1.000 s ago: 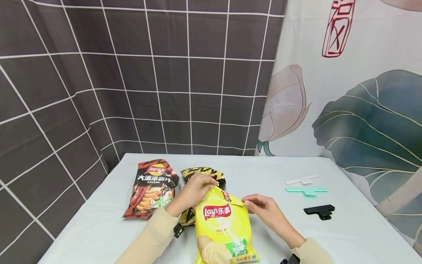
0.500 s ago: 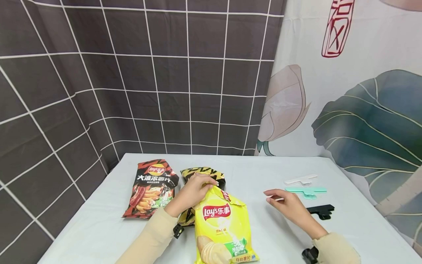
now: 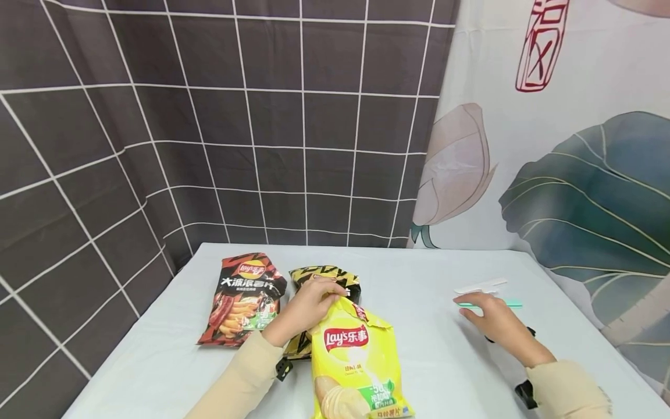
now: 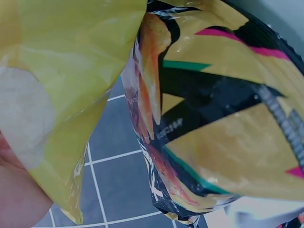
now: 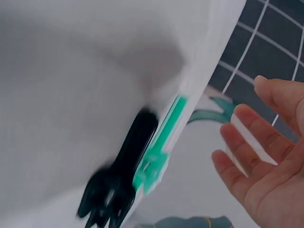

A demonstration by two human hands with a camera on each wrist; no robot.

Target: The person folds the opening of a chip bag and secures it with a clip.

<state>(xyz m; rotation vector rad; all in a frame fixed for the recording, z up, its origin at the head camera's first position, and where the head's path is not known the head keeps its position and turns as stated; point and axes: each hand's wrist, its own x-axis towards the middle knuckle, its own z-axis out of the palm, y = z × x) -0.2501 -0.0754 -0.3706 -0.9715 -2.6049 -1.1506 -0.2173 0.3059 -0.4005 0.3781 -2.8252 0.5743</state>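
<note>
A yellow Lay's chip bag (image 3: 356, 361) with a folded top stands at the table's front. My left hand (image 3: 310, 305) pinches its upper left corner; the left wrist view shows part of that hand (image 4: 19, 190) beside the yellow bag (image 4: 61, 57). Over on the right, my right hand (image 3: 497, 326) hovers above the bag clips with relaxed, parted fingers and holds nothing. Partly covered by it in the head view are a teal bag clip (image 3: 514, 304) and a black bag clip (image 3: 531, 331). The right wrist view shows the black clip (image 5: 126, 166) and teal clip (image 5: 166, 133) apart from the fingers.
Behind the yellow bag lies a black-and-gold chip bag (image 3: 353, 285), partly hidden. A red-and-black Lay's bag (image 3: 243, 302) lies to its left. A white bag clip (image 3: 484, 285) lies beyond the teal one. Cloth backdrops (image 3: 330, 128) border the white table (image 3: 413, 279).
My right hand has let go of the yellow bag's right top edge and moved right, over the clips. My left hand keeps its hold on the bag.
</note>
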